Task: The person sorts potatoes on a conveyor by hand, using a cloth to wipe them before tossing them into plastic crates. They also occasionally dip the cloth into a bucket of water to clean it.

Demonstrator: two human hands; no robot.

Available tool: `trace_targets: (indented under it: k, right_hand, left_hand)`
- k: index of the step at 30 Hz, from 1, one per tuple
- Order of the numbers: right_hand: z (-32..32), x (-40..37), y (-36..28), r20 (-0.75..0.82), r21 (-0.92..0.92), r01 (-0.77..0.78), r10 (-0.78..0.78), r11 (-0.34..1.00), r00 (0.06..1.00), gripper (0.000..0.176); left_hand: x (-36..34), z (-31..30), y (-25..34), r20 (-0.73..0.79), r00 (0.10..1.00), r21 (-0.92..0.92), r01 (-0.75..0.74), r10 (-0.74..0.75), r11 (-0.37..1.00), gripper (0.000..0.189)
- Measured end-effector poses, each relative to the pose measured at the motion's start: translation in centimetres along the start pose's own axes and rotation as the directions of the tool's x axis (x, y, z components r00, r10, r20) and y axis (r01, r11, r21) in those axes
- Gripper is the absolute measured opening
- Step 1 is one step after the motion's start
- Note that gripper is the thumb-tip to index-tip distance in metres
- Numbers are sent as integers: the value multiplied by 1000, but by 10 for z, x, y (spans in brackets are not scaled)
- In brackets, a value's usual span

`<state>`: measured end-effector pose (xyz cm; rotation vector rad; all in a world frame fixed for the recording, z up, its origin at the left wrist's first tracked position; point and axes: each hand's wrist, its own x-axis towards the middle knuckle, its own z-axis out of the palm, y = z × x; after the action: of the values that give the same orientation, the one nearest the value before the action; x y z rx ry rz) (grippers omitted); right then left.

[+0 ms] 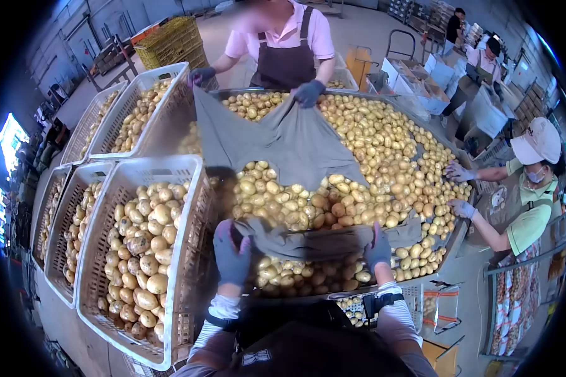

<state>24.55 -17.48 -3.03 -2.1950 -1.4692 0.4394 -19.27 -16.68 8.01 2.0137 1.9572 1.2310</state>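
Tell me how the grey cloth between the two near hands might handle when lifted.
The grey cloth is probably floppy: it bunches in loose folds between the left hand and right hand. It looks thin, so likely light for its size. Lifting may roll some potatoes, which are rounded and loosely piled beneath it.

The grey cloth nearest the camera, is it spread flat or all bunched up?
Bunched up: the cloth makes a narrow, wrinkled strip over potatoes, from the left hand past the right hand.

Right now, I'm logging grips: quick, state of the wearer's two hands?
Left gloved hand: at the bunched gray cloth; grip cannot be told.
Right gloved hand: at the same cloth; grip cannot be told.
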Motion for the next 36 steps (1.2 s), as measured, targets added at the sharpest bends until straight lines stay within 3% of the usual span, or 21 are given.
trace_targets:
  k: [3,4,5,8,11,12,13,16,17,19,20,21,22,23,24,25,26,27,29,32,36]
  right_hand:
    - [-10,17,2,114,82,-53,43,995,993,43]
    - [-8,16,4,41,-122,-7,12,992,999,30]
    - [-12,13,9,43,-125,-5,10,992,999,30]
    - [-33,17,23,-264,154,287,-241,945,934,25]
    - [-81,7,0,-602,88,248,-147,965,785,26]
    - [-123,-5,-28,-496,259,200,-47,945,867,31]
    - [-113,-8,-14,-787,220,314,-22,923,616,36]
    - [-141,-15,-15,-907,280,441,85,853,412,38]
    - [-139,-17,-5,-939,265,446,122,855,323,34]
    - [-129,-20,-1,-863,200,369,-15,907,505,43]
    - [-122,-17,-9,-817,99,321,-107,942,567,46]
    - [-115,-13,-16,-760,-10,291,-197,957,620,49]
    - [-105,-3,-46,-587,-6,259,-213,966,781,51]
    - [-95,7,-77,-381,-17,228,-217,973,898,53]
    - [-48,16,-66,-287,-261,268,-340,927,896,61]
    - [5,26,-54,-66,-282,210,-237,936,969,67]
    - [39,38,-46,156,-313,156,-111,937,981,73]
    - [42,49,-44,162,-310,150,-103,939,981,73]
    - [42,72,-38,58,-198,276,-270,940,961,83]
    - [49,123,-31,134,-302,210,-177,930,975,87]
    - [69,216,-31,-77,-428,215,-272,878,959,87]
  left_hand:
    - [27,-19,63,-45,924,79,-375,379,924,58]
    - [30,-8,54,62,943,-44,-324,326,945,51]
    - [29,6,51,122,904,-119,-396,409,911,45]
    - [12,67,15,298,835,39,-494,462,868,46]
    - [2,81,-15,440,781,63,-519,443,852,47]
    - [7,64,-11,410,842,-50,-362,350,931,41]
    - [10,44,-5,397,884,-166,-193,245,967,36]
    - [-10,-10,8,-56,986,58,-154,157,986,34]
    - [-12,-32,19,-45,993,215,-99,111,972,33]
    - [-13,-52,39,-17,985,240,170,-171,956,34]
    - [-5,-45,43,-10,984,243,175,-178,954,34]
    - [11,-35,45,-141,989,366,93,-44,926,36]
    - [23,-24,46,-249,962,489,27,110,872,39]
    - [28,-11,44,-242,964,488,21,112,873,39]
    - [32,5,39,-135,984,464,-38,113,885,42]
    - [34,19,34,-27,993,435,-92,115,896,45]
    - [31,27,26,357,934,281,-123,16,952,50]
    - [7,63,-9,614,787,342,-338,64,877,58]
    - [-15,97,-16,561,821,384,-371,105,846,71]
    - [23,137,-15,615,782,486,-274,-102,830,92]
    - [56,215,-54,458,870,331,-358,183,873,95]
